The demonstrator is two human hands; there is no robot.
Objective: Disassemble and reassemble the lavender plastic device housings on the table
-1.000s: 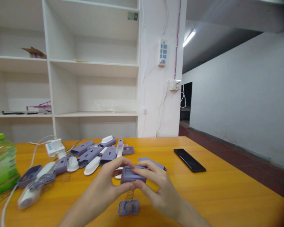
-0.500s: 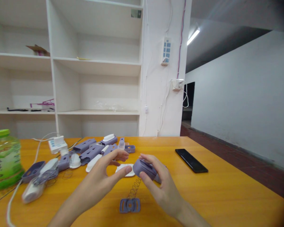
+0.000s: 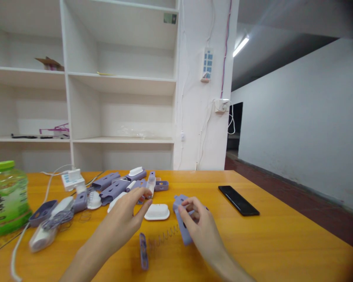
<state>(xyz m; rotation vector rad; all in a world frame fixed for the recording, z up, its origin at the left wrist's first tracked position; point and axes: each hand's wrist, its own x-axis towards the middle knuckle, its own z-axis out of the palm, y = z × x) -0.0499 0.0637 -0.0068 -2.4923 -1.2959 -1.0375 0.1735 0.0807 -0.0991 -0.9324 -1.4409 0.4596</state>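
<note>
My right hand (image 3: 201,227) has its thumb and fingers closed on a purple plastic housing (image 3: 184,231), which is partly covered by the fingers. From the housing a thin coil spring (image 3: 166,235) stretches leftward, blurred, towards a small purple slotted bracket (image 3: 144,251) seen edge-on. My left hand (image 3: 125,215) is held over the table with thumb and fingers apart, nothing between them. Just beyond its thumb lies a white oval plastic cover (image 3: 157,212).
Purple housings (image 3: 114,190) and white parts are heaped at the back left. A clear bag with a white part (image 3: 42,237), a power strip (image 3: 73,180) with cables and a green-capped bottle (image 3: 8,199) stand left. A black phone (image 3: 238,200) lies right.
My right hand has turned the purple housing from lying across to pointing downward. The bracket has swung left and onto its edge with the spring. My left hand has drawn back slightly left.
</note>
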